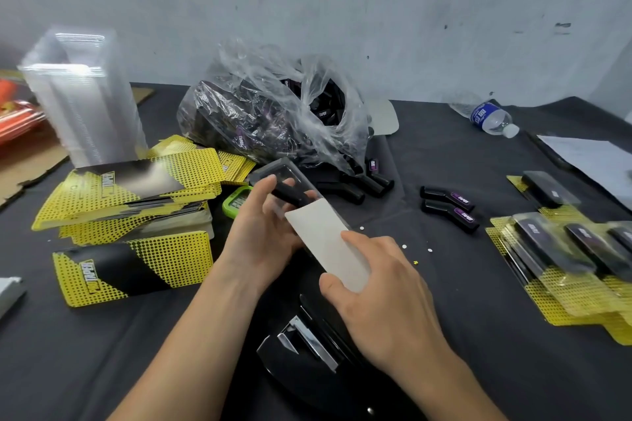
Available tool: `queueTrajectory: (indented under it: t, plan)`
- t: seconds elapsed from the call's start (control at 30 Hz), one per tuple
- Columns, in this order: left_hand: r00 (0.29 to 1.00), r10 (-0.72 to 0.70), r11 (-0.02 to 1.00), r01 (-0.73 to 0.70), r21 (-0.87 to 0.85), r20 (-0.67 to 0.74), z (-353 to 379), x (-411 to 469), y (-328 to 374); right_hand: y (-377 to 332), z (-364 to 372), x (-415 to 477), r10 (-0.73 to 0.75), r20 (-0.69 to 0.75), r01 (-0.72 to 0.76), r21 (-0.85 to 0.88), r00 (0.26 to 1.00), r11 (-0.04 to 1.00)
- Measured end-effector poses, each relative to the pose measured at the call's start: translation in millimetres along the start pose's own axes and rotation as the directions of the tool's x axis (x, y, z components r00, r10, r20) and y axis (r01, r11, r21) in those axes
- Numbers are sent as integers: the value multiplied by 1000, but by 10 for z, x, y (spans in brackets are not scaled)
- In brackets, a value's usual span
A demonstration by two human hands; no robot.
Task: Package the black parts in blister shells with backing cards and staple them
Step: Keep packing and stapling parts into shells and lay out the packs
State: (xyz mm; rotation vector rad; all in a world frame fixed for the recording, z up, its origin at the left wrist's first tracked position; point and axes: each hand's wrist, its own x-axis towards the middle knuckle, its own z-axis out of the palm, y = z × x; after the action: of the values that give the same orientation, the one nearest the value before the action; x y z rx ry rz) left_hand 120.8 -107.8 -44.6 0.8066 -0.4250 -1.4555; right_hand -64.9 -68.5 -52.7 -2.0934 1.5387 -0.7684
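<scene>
Closest sits the glossy black stapler (307, 345). Above it my left hand (263, 225) grips a clear blister shell (273, 170) holding a black part (288, 193); my right hand (386, 290) pinches the white backing card (325, 239). A crinkled plastic bag (273, 106) holds more parts.

Looks like a small packing workshop, hand-assembly bench. Black-clothed table (444, 164) against a scuffed bare wall (376, 10). Tall stack of clear blister shells (82, 106), piles of yellow-black backing cards (130, 202), plastic bag (273, 113) full of black parts, finished packs (564, 260) heaped at right, stapler (307, 342) at near edge. Torn cardboard (30, 167) and water bottle (489, 116) lying about.
</scene>
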Motion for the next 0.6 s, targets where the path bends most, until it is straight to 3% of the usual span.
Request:
queueTrajectory:
  t: [0.13, 0.37, 0.6]
  plan:
    - [998, 36, 999, -35, 14, -57, 14, 35, -36, -51, -24, -35, -62, 5, 62, -10, 998, 998]
    - [997, -31, 990, 21, -143, -67, 26, 37, -33, -3, -148, 4, -108, 58, 105, 63, 992, 993]
    - [992, -2, 1000, 1, -14, -127, 48, 27, -34, -50, -76, -42, -7, 117, 9, -18, 993, 1000]
